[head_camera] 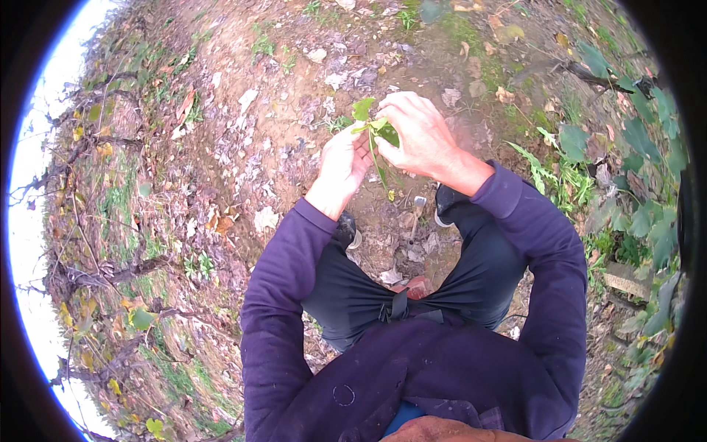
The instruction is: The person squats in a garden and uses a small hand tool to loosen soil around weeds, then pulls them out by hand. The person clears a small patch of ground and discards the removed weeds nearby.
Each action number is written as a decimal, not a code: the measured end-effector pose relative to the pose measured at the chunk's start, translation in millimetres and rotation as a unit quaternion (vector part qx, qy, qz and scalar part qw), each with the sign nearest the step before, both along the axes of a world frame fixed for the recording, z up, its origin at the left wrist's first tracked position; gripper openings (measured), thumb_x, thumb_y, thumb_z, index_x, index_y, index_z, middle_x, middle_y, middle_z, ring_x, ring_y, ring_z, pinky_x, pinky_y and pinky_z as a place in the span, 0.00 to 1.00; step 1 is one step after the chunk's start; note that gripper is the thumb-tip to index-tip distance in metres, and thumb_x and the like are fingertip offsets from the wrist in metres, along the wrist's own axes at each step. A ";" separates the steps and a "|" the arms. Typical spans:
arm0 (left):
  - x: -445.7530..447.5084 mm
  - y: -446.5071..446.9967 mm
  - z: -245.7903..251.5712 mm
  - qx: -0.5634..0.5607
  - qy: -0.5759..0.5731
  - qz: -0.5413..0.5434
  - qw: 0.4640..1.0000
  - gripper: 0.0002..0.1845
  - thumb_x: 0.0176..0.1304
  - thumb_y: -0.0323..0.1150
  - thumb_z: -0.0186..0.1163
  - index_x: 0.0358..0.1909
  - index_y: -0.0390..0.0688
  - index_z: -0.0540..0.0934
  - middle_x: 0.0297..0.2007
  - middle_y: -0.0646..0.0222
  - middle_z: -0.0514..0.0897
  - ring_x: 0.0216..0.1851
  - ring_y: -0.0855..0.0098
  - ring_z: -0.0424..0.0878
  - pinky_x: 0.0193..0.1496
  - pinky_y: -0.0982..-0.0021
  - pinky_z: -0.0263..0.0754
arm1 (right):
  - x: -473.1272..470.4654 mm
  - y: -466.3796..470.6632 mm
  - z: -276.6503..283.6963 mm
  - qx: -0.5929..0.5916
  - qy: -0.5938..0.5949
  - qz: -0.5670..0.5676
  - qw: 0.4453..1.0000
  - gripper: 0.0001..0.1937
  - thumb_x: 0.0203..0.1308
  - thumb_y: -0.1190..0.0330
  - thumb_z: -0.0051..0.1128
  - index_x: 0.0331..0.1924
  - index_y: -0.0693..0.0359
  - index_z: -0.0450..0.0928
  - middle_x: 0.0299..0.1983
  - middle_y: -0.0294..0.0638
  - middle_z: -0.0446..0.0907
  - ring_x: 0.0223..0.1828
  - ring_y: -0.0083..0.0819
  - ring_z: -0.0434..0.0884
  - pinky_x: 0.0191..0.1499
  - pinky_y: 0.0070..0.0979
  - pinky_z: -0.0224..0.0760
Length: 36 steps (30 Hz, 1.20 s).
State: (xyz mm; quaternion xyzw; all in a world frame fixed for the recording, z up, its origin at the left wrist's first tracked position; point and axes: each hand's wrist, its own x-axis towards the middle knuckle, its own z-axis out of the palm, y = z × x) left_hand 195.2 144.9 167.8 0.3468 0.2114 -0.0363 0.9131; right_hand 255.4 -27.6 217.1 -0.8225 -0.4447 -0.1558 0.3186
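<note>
Both bare hands are raised together over the ground at the upper middle. My left hand point(345, 160) grips the lower side of a green leafy sprig point(371, 124), palm partly turned up. From the right, my right hand point(417, 130) pinches the same sprig between thumb and fingers, covering part of its leaves. A thin green stem hangs below the hands, with a small yellow piece near its end. Between my shoes, a small tool with a light metal end point(420, 202) rests on the soil; its exact kind cannot be told.
Dry leaves and low weeds cover the soil. Woody vines point(127, 271) run along the left side. On the right stand a branch point(594, 74) with broad green leaves, a leafy weed point(563, 171) and a pale block point(627, 280). A reddish object point(417, 288) lies below my lap.
</note>
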 end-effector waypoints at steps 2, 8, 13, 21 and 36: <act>-0.2 -1.5 2.7 0.005 0.008 0.008 1.000 0.10 0.70 0.35 0.59 0.47 0.41 0.79 0.42 0.69 0.84 0.44 0.72 0.80 0.49 0.68 0.76 | 0.8 -1.3 0.0 0.000 -0.007 0.000 1.000 0.15 0.49 0.64 0.64 0.39 0.62 0.76 0.46 0.46 0.77 0.53 0.43 0.76 0.55 0.38 0.67; -1.3 -4.3 5.6 0.013 0.000 0.009 1.000 0.11 0.70 0.38 0.61 0.47 0.42 0.80 0.41 0.71 0.84 0.43 0.74 0.80 0.50 0.69 0.75 | -0.1 -1.7 -2.1 0.020 -0.011 -0.001 1.000 0.14 0.51 0.66 0.65 0.40 0.61 0.76 0.46 0.44 0.78 0.53 0.42 0.76 0.55 0.38 0.68; -1.7 -6.5 3.7 0.008 -0.013 0.000 1.000 0.10 0.70 0.37 0.61 0.46 0.43 0.80 0.40 0.72 0.84 0.42 0.75 0.80 0.50 0.69 0.75 | 0.0 -0.4 -3.9 0.032 -0.019 -0.006 0.999 0.13 0.50 0.67 0.65 0.39 0.61 0.77 0.46 0.43 0.78 0.52 0.42 0.77 0.55 0.37 0.68; -2.5 -8.3 -0.5 0.006 0.002 -0.008 1.000 0.10 0.69 0.37 0.61 0.47 0.44 0.80 0.40 0.74 0.83 0.44 0.74 0.80 0.51 0.67 0.74 | 0.7 -0.1 -3.0 0.037 -0.019 -0.024 0.999 0.13 0.49 0.68 0.65 0.39 0.62 0.77 0.46 0.42 0.79 0.51 0.40 0.78 0.55 0.36 0.69; -5.6 -12.5 2.5 0.003 -0.009 -0.014 1.000 0.10 0.70 0.36 0.59 0.49 0.43 0.79 0.42 0.70 0.83 0.44 0.74 0.81 0.48 0.69 0.76 | -0.5 0.1 -5.4 0.029 0.005 -0.032 0.999 0.10 0.49 0.69 0.63 0.36 0.64 0.82 0.42 0.45 0.83 0.50 0.41 0.79 0.53 0.36 0.71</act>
